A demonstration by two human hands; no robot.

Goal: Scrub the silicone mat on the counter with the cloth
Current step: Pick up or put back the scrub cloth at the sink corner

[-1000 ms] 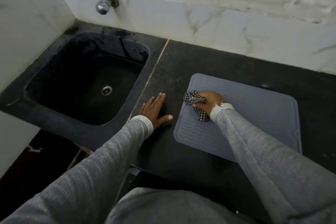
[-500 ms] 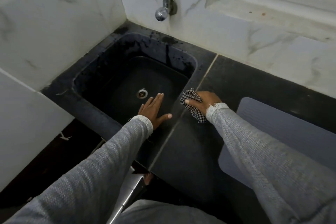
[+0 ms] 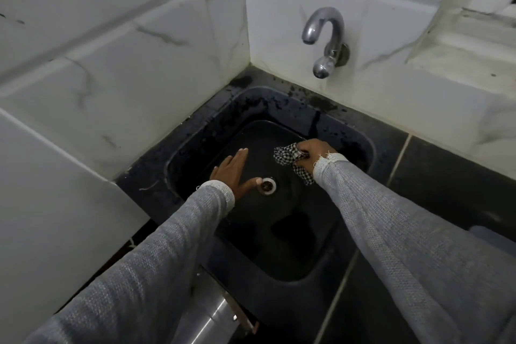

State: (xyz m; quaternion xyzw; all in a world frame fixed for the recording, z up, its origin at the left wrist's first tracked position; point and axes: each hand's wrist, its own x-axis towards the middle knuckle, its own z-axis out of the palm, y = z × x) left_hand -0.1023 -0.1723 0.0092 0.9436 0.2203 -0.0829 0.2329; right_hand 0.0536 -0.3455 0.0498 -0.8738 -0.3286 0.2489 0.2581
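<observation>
Right hand (image 3: 312, 152) gripping checkered cloth (image 3: 290, 160) over sink (image 3: 360, 139); left hand (image 3: 231, 173) open. Risk: soaked cloth dripping onto worktop (image 3: 446, 176).

Sink basin (image 3: 282, 254) open below hands; faucet (image 3: 325, 42) overhangs back rim, clearance perhaps ample.

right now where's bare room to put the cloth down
Bare counter between the sink rim and the mat corner. The basin is crowded: the left hand by the drain, the right hand gripping the cloth.
</observation>
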